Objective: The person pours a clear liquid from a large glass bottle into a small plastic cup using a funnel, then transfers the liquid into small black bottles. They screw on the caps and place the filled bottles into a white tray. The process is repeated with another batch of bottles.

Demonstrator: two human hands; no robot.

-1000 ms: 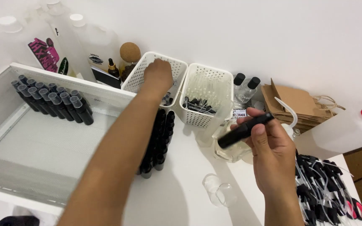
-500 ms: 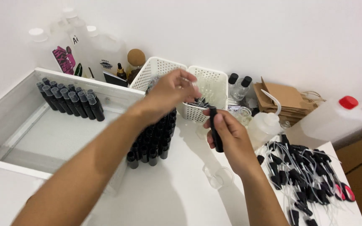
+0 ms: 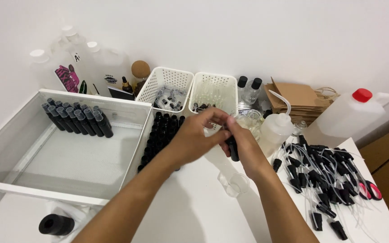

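My right hand (image 3: pixel 244 141) grips a slim black bottle (image 3: pixel 233 148) upright above the white table. My left hand (image 3: pixel 199 132) meets it at the bottle's top, fingertips pinched over the neck; what they pinch is too small to make out. Just left of the hands stands a block of several uncapped black bottles (image 3: pixel 160 137). Behind them are two white perforated baskets, the left one (image 3: pixel 167 85) with small caps, the right one (image 3: pixel 216 90) with clear tubes and black parts.
A white tray (image 3: pixel 32 148) at left holds a row of capped black bottles (image 3: pixel 77 119). Black spray pumps with tubes (image 3: pixel 325 180) lie at right. A squeeze bottle (image 3: pixel 275 128), white jug with red cap (image 3: pixel 347 114), small glass beaker (image 3: pixel 235 184) and brown paper bags (image 3: pixel 298 99) surround the hands.
My left hand drew back from the left basket and came to the bottle's top. My right hand turned the bottle from slanted to upright and lowered it.
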